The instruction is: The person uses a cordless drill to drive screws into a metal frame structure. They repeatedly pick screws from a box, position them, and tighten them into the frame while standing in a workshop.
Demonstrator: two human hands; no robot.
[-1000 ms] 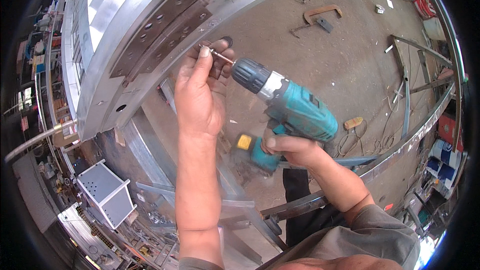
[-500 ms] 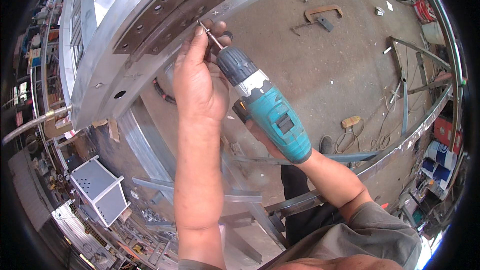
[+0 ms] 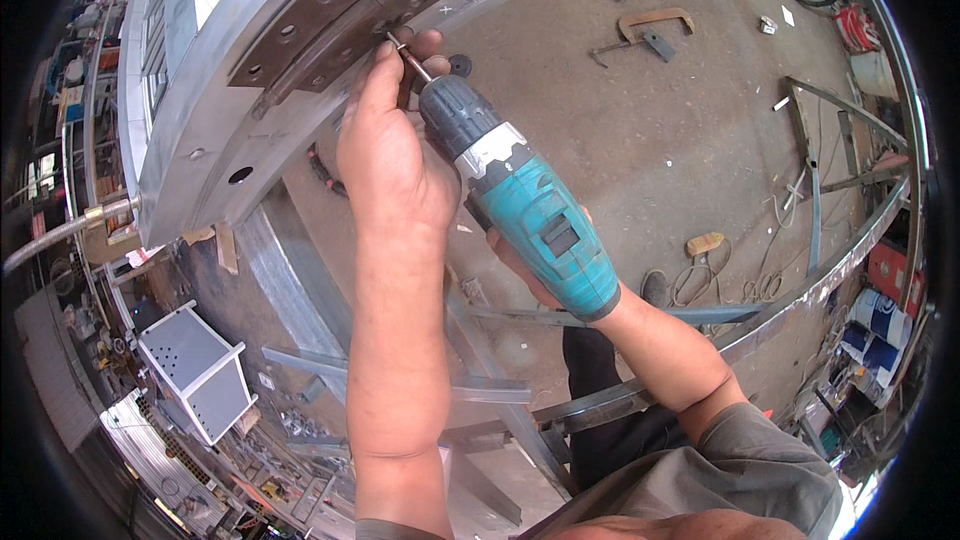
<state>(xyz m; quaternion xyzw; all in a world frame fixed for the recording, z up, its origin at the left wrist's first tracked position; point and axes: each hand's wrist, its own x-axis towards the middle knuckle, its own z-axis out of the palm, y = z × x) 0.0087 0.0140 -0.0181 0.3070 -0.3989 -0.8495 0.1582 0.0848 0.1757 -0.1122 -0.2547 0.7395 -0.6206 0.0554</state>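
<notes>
Bit lined up slantwise with a hole in the hinge

From where I stand, the bit's tip is right by a hole in the near leaf of the dark brown hinge; whether metal touches metal I cannot tell. The bit's long axis points forward and left from the black chuck, cutting roughly across the hinge, whose own length runs from near left to far right along a pale metal frame.

The left hand is nearer the hinge, thumb and fingers closed about the front of the bit, just short of the hole. Something small and bright sits there, too tiny to make out.

Behind it, to the right, comes the teal drill, in line with the bit. The right hand is wrapped about its handle, mostly hidden beneath the body.

Farther off, an orange-brown clamp lies on the floor, well apart from both hands.
</notes>
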